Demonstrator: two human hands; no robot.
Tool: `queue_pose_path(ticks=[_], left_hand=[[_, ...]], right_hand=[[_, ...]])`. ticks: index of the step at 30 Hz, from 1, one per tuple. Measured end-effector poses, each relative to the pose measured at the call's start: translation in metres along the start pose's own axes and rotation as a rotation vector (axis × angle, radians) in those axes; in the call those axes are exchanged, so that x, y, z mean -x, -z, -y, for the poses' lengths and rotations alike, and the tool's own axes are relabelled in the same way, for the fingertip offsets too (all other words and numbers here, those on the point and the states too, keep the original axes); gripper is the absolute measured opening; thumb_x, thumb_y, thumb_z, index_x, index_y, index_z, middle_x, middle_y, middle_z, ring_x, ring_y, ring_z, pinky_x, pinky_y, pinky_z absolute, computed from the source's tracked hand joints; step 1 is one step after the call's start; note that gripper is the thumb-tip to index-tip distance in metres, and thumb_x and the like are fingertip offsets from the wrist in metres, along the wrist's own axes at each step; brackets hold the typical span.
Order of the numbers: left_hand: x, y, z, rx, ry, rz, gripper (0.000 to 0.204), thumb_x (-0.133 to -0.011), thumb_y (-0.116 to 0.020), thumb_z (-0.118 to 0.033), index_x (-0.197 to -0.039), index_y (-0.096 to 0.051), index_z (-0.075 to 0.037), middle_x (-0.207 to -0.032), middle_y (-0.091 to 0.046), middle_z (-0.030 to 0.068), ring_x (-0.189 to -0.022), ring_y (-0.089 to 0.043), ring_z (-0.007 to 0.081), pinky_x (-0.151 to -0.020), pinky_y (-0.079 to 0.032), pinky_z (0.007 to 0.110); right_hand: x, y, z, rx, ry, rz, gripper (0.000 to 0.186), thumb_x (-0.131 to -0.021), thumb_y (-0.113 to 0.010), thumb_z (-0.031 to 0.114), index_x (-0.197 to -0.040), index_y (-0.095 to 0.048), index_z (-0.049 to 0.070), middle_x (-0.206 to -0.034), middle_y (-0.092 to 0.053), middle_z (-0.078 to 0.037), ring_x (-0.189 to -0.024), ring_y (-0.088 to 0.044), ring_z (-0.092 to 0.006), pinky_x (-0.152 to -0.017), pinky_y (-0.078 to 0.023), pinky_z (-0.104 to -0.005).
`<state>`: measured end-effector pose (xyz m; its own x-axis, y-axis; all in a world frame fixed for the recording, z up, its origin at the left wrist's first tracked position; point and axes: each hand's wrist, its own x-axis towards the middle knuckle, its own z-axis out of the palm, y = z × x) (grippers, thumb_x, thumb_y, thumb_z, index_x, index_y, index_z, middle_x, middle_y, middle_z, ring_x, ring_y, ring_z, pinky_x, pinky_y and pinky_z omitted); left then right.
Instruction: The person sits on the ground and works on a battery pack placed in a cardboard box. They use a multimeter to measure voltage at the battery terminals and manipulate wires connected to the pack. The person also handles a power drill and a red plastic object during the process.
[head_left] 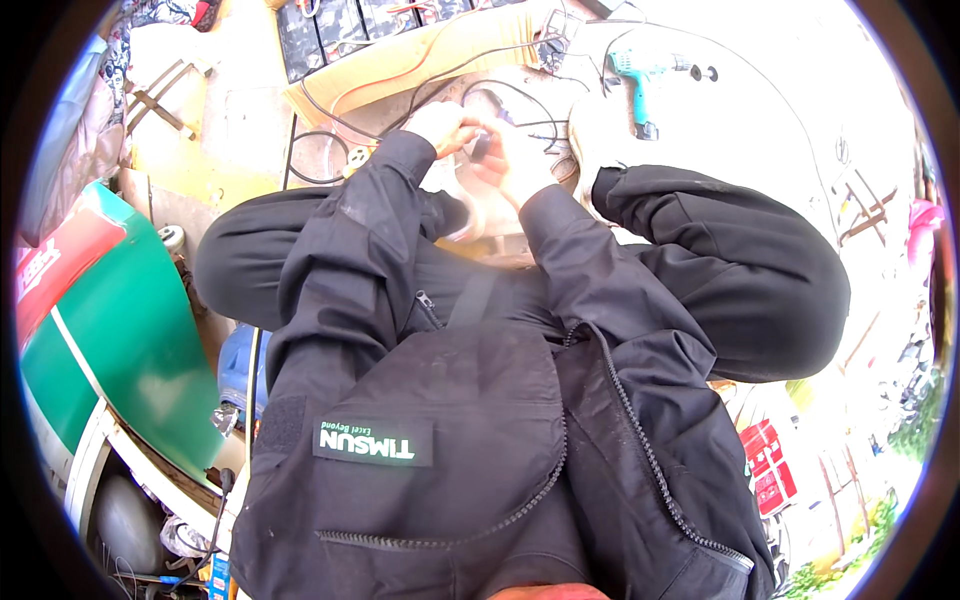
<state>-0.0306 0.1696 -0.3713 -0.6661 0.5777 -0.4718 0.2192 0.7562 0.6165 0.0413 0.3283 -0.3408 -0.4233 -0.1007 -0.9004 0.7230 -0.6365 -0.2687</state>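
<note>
Sitting with bent legs spread to either side, a person in a black jacket (470,390) and black trousers (740,270) brings both hands together in front of the body, at the upper middle of the view. The left hand (438,125) comes in with its fingers bent, its fingertips reaching the fingers of the right hand (512,165). A small dark piece (481,147) sits between the two, close against the right hand's fingers; blur and overlap hide its shape, and I cannot tell which hand grips it. Black cables (540,128) run behind the hands and loop on both sides, and a round yellow-and-white item (356,158) lies just beside the left sleeve. Beyond the hands stands a tan tray-like box (410,78) bearing dark rectangular blocks (332,35) with thin wires strung over them. To the right of that, well apart from the hands, a teal power drill (640,82) lies on the pale ground, its dark front end pointing right. A crossed wooden frame (158,103) lies toward the upper left. Along the left side rises a curved green panel (135,330) with a red section (75,262) at its upper corner, and a red-and-white item (768,467) lies at lower right, past the jacket's open zip.
</note>
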Motion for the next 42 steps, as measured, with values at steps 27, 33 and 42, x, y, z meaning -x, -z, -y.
queue_pose_path(ticks=[27,33,42], left_hand=[[-0.032,-0.002,0.014,0.444,0.465,0.172,0.040,-0.085,-0.059,-0.038,-0.067,-0.065,-0.004,-0.059,-0.059,0.0056,-0.049,-0.053,0.0151,-0.051,-0.043,0.030],[-0.028,0.008,0.008,0.326,0.375,0.305,0.038,-0.088,-0.056,-0.035,-0.070,-0.063,-0.003,-0.061,-0.059,0.0050,-0.051,-0.053,0.0154,-0.052,-0.043,0.031],[-0.008,0.008,0.020,0.387,0.313,0.382,0.030,-0.090,-0.053,-0.028,-0.082,-0.066,-0.002,-0.069,-0.058,0.0009,-0.061,-0.054,0.0123,-0.055,-0.042,0.029]], right_hand=[[-0.095,0.033,-0.039,-0.451,0.075,0.342,0.061,-0.081,-0.054,0.003,-0.141,-0.045,0.004,-0.124,-0.056,-0.009,-0.107,-0.058,-0.0234,-0.094,-0.046,-0.0409],[-0.083,0.043,-0.035,-0.395,-0.034,0.494,0.054,-0.083,-0.055,0.003,-0.137,-0.048,0.004,-0.117,-0.060,-0.013,-0.106,-0.059,-0.0269,-0.093,-0.047,-0.0417],[-0.092,0.069,-0.064,0.070,0.207,0.531,0.045,-0.090,-0.061,0.023,-0.131,-0.050,0.008,-0.111,-0.063,-0.011,-0.099,-0.058,-0.0225,-0.087,-0.050,-0.0415]])
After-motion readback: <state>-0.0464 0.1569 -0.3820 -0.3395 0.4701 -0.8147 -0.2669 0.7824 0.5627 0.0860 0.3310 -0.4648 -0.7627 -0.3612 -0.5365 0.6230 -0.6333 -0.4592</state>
